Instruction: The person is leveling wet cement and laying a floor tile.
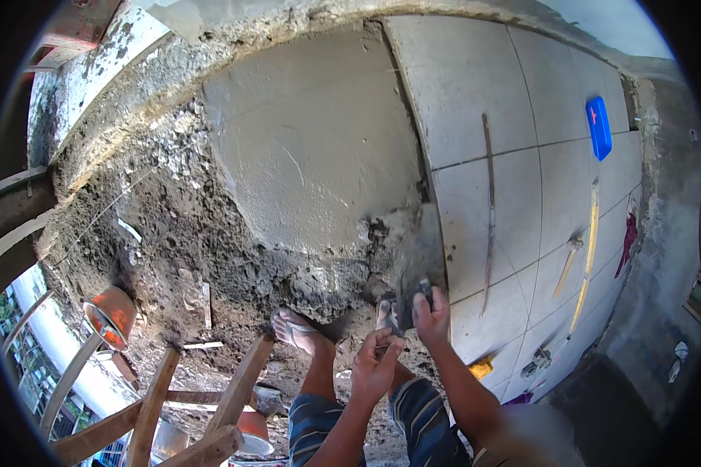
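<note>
Fingers [442, 299] of the right hand [433, 320] are wrapped around the dark handle [424, 289] of what appears to be a flat trowel [419, 247], as seen from the head. Its grey blade is pointed away from the body, beside the near right corner of the wet mortar bed [311, 140] and close to the edge of the laid floor tiles [463, 70]; whether mortar is touched by it cannot be told. By the left hand [373, 370], held lower and near the sandalled feet, the fingers are curled inward — whether they meet, or whether anything is pinched, cannot be made out.

The trowel is judged to be fairly light and stiff, its blade likely made slippery by wet residue; it is best gripped by the handle, not by the blade. The mortar — smooth and damp-looking — would probably be dented easily, so only light, flat pressure would be borne.
</note>
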Tool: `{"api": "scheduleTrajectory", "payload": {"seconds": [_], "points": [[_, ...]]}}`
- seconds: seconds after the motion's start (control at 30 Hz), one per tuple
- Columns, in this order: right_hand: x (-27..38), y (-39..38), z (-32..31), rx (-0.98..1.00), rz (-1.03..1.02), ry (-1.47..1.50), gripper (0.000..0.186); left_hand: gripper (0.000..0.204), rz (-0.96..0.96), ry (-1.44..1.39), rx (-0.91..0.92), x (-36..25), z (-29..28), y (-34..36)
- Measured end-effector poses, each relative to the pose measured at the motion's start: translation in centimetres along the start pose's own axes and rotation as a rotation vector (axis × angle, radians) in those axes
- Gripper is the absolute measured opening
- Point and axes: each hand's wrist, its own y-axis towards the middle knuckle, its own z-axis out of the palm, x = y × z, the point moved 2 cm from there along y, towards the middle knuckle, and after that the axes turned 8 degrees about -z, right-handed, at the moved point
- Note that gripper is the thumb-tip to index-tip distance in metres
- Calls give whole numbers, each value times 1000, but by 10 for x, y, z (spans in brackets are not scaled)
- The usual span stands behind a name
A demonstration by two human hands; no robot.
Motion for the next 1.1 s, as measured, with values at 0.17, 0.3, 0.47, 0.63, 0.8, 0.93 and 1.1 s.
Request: {"api": "scheduleTrajectory", "payload": {"seconds": [0.17, 0.3, 0.47, 0.63, 0.8, 0.93, 1.1], "points": [[97, 115, 39, -79, -441, -260, 25, 38, 38, 9, -20, -14, -3, 1], [187, 227, 93, -211, -665, -525, 33, 37, 72, -6, -37, -21, -6, 4], [228, 302, 126, -291, -450, -869, 43, 41, 95, 18, -34, -20, -8, 7], [237, 313, 112, -275, -551, -749, 50, 39, 119, -13, -67, -20, -18, 11], [250, 331, 116, 100, -278, -309, 43, 38, 109, -9, -79, -27, -22, 9], [263, 347, 126, 150, -226, -190, 38, 37, 102, 14, -80, -32, -23, 8], [269, 358, 113, 187, -224, -197, 38, 39, 116, 41, -62, -34, -24, 9]]}}
